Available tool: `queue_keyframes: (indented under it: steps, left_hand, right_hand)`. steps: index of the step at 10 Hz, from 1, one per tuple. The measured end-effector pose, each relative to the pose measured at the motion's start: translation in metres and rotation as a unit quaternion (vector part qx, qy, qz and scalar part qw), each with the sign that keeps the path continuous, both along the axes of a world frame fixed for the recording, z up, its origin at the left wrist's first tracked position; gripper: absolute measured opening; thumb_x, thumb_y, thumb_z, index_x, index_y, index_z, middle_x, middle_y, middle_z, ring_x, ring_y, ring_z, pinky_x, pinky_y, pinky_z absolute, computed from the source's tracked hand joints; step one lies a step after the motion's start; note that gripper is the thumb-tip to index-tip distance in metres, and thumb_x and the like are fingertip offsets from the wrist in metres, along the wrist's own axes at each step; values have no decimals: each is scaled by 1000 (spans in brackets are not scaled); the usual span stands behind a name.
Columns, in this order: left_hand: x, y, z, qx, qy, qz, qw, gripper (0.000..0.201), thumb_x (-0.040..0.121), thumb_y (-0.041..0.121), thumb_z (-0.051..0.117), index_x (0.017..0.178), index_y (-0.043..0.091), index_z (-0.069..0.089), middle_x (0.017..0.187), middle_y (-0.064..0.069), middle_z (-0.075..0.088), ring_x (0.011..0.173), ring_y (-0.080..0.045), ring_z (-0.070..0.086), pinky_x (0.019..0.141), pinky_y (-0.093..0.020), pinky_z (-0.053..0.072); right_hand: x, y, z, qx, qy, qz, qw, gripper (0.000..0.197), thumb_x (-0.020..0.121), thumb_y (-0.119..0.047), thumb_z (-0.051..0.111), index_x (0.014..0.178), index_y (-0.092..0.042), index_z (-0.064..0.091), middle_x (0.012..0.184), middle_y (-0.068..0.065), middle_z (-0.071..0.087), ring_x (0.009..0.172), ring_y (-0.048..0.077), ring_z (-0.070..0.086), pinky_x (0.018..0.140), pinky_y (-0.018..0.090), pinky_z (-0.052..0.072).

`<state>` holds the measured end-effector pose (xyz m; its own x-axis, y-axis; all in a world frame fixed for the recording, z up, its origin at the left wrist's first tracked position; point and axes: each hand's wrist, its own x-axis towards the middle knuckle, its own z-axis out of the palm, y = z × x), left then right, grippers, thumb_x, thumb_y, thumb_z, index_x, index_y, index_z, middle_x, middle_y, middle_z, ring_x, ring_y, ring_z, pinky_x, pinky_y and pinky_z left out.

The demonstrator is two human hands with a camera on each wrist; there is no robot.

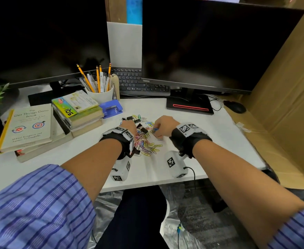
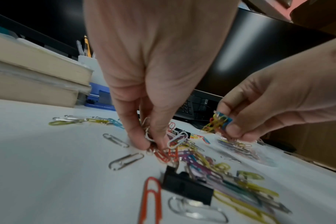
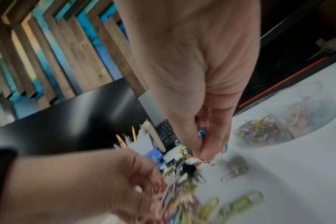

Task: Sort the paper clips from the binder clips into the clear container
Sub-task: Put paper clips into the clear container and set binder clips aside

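A heap of coloured paper clips (image 1: 146,142) mixed with black binder clips (image 1: 144,130) lies on the white desk (image 1: 210,141). My left hand (image 1: 130,125) reaches into the heap's left side; in the left wrist view it (image 2: 152,144) pinches a few white and red paper clips. One black binder clip (image 2: 186,188) lies just in front of it. My right hand (image 2: 228,124) pinches a small bunch of yellow, red and blue paper clips (image 2: 217,122), held just above the desk. The clear container (image 3: 290,121), with paper clips inside, stands just beyond my right hand (image 3: 201,151).
Stacked books (image 1: 32,128) lie at the left, with a blue hole punch (image 1: 111,108) and a cup of pencils (image 1: 100,94) behind the heap. Two dark monitors, a keyboard (image 1: 138,83) and a mouse (image 1: 235,106) stand at the back. Cardboard (image 1: 282,105) walls the right side.
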<state>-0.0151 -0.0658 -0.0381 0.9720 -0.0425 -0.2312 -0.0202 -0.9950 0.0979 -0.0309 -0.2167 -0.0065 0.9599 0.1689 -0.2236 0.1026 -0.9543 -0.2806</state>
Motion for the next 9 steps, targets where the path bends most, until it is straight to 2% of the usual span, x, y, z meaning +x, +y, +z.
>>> queue_keyframes:
  steps: [1, 2, 3, 4, 5, 6, 7, 8, 9]
  left_hand:
    - [6, 0, -2, 50, 0, -52, 997, 35, 95, 11, 52, 126, -4, 57, 131, -19, 59, 123, -31, 56, 101, -35, 46]
    - [7, -3, 3, 37, 14, -39, 998, 35, 94, 9, 52, 125, -7, 56, 127, -22, 61, 120, -33, 58, 101, -38, 47]
    - [5, -4, 3, 29, -3, -42, 999, 31, 93, 10, 55, 119, -5, 59, 123, -18, 64, 115, -31, 62, 96, -36, 50]
    - [0, -5, 11, 39, 1, -43, 998, 34, 90, 19, 62, 116, -3, 60, 120, -15, 65, 112, -29, 63, 92, -33, 51]
    - [-2, -7, 13, 44, 25, -43, 998, 40, 86, 24, 68, 116, -2, 61, 120, -13, 65, 112, -28, 63, 92, -33, 51]
    - [-1, -9, 15, 49, 36, -30, 998, 46, 81, 22, 73, 117, -4, 60, 112, -15, 66, 112, -30, 63, 95, -36, 53]
    - [1, -9, 15, 26, 23, -26, 999, 36, 96, 14, 53, 126, -6, 55, 128, -17, 60, 123, -28, 57, 101, -32, 45]
    - [-1, -7, 15, 0, -7, -20, 1000, 34, 99, 14, 47, 125, -6, 54, 132, -16, 58, 123, -27, 57, 100, -29, 45]
    - [-1, -1, 12, -25, 25, -14, 999, 45, 91, 27, 61, 121, -6, 58, 125, -19, 63, 118, -29, 61, 98, -34, 49]
  right_hand:
    - [6, -21, 17, 27, -9, -33, 999, 30, 85, -18, 68, 113, -7, 69, 118, 7, 67, 96, 21, 61, 78, 25, 44]
    - [13, -40, 25, 15, -9, -68, 998, 33, 85, -19, 68, 116, -6, 68, 118, 9, 68, 101, 25, 64, 82, 28, 50]
    - [18, -50, 16, 13, -6, -98, 995, 29, 83, -22, 70, 109, -9, 71, 112, 9, 71, 91, 23, 65, 78, 26, 50]
    - [19, -51, 5, 26, -9, -126, 992, 27, 86, -19, 64, 109, -5, 71, 102, 12, 72, 83, 11, 72, 72, 15, 56]
    - [18, -50, 3, 59, -26, -141, 988, 32, 88, -12, 58, 118, -4, 66, 115, 14, 67, 95, 18, 68, 67, 12, 48]
    - [15, -46, 5, 15, -20, -117, 993, 32, 89, -13, 58, 120, -8, 67, 126, 10, 64, 117, 27, 60, 92, 27, 49]
    - [9, -41, 4, -7, -3, -55, 998, 37, 88, -5, 59, 123, -14, 66, 132, 4, 60, 122, 25, 56, 97, 24, 44]
    - [7, -41, 3, -3, -2, -26, 1000, 37, 85, -3, 62, 119, -15, 68, 128, 3, 62, 117, 23, 58, 85, 21, 44]
    - [4, -39, 4, 46, 17, -3, 999, 35, 80, 0, 64, 112, -12, 72, 119, 5, 68, 97, 18, 60, 65, 15, 44]
